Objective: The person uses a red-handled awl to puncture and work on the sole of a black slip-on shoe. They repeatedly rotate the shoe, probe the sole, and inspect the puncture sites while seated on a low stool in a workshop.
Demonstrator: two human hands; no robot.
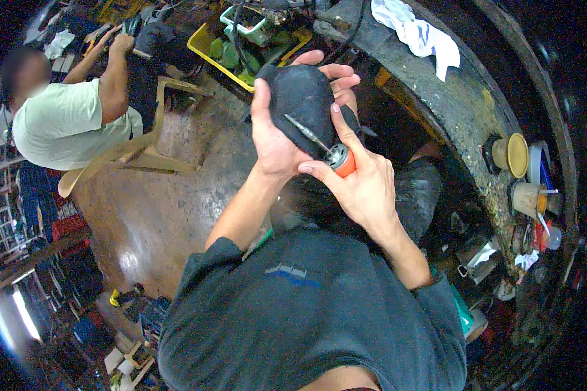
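My left hand (277,137) cradles a dark, rounded object (297,91), its fingers curled around the far edge and its thumb along the left side. My right hand (365,186) grips a small orange cylindrical tool (342,166) with a silver head; a slim metal shaft (300,127) extends from it across the face of the dark object. Whether the shaft's tip touches that surface I cannot tell. My right index finger rests along the object's right edge.
A person (65,124) in a pale shirt sits by a plastic chair (156,156) at left. A yellow crate (202,42) and pale bin (244,19) stand ahead. A curved worn bench (482,130) at right holds white cloth (411,32) and tins (515,156).
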